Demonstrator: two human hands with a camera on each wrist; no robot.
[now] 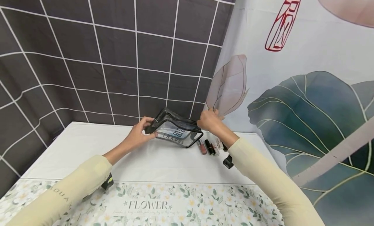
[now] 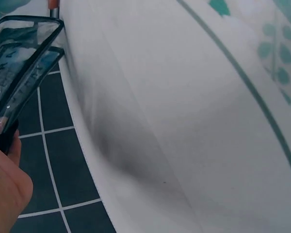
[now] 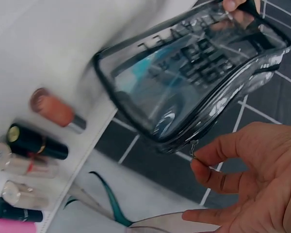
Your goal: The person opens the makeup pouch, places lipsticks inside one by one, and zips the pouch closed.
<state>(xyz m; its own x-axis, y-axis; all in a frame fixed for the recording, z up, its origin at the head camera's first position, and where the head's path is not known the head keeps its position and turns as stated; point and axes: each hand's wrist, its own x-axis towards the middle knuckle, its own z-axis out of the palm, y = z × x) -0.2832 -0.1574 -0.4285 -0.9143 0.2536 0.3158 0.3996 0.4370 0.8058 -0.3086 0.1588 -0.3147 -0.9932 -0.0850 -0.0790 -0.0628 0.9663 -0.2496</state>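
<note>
A clear zip pouch [image 1: 179, 135] with black edging and the word TRAVEL is held tilted over the back of the white table. My left hand [image 1: 139, 132] grips its left end, thumb in front. At the other end, my right hand [image 1: 211, 121] pinches the small metal zipper pull [image 3: 194, 147] between thumb and forefinger. Something bluish shows through the clear wall, but its kind is unclear. In the left wrist view, part of the left hand [image 2: 7, 189] appears at the lower left, under the pouch [image 2: 19, 63].
Several cosmetic tubes lie right of the pouch, including a coral lip gloss [image 3: 56, 110], a black lipstick tube [image 3: 36, 141] and a pink item [image 3: 12, 224]. The white table [image 1: 163, 167] ends at a dark gridded backdrop [image 1: 117, 80]. A floral mat [image 1: 204, 203] covers its front.
</note>
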